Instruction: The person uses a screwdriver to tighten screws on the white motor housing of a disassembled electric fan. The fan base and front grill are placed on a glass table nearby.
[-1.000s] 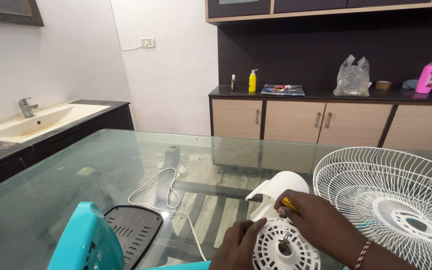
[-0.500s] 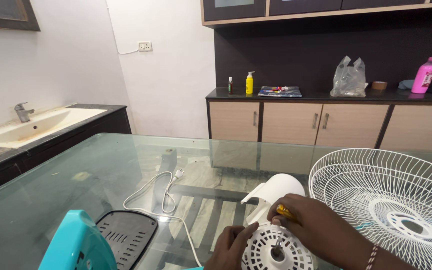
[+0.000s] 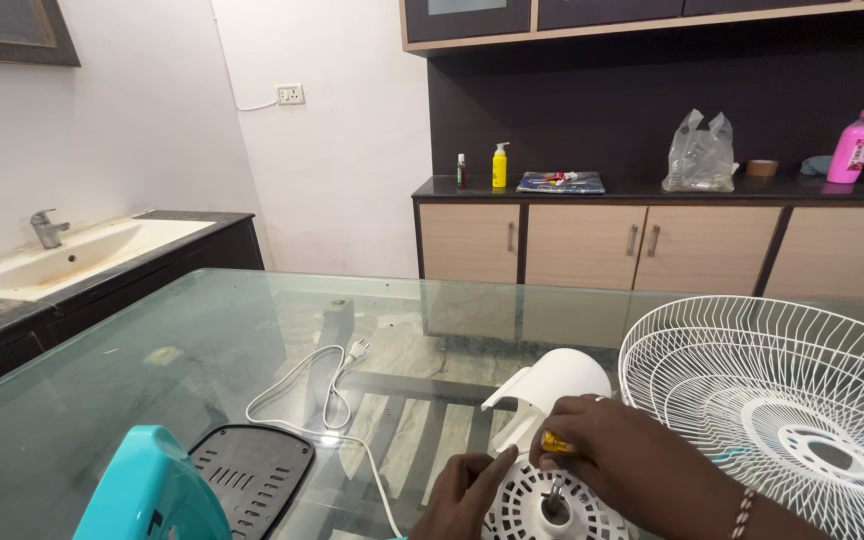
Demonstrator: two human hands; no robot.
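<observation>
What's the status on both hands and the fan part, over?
Right hand gripping yellow-handled screwdriver, tip down on white fan motor housing. Left hand steadying its rim. White power cord close by on the glass table.

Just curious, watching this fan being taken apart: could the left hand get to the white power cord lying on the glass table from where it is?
Probably yes. The left hand rests on the white motor housing, and the white cord lies just to its left on the glass table, with only bare glass between them.
</observation>
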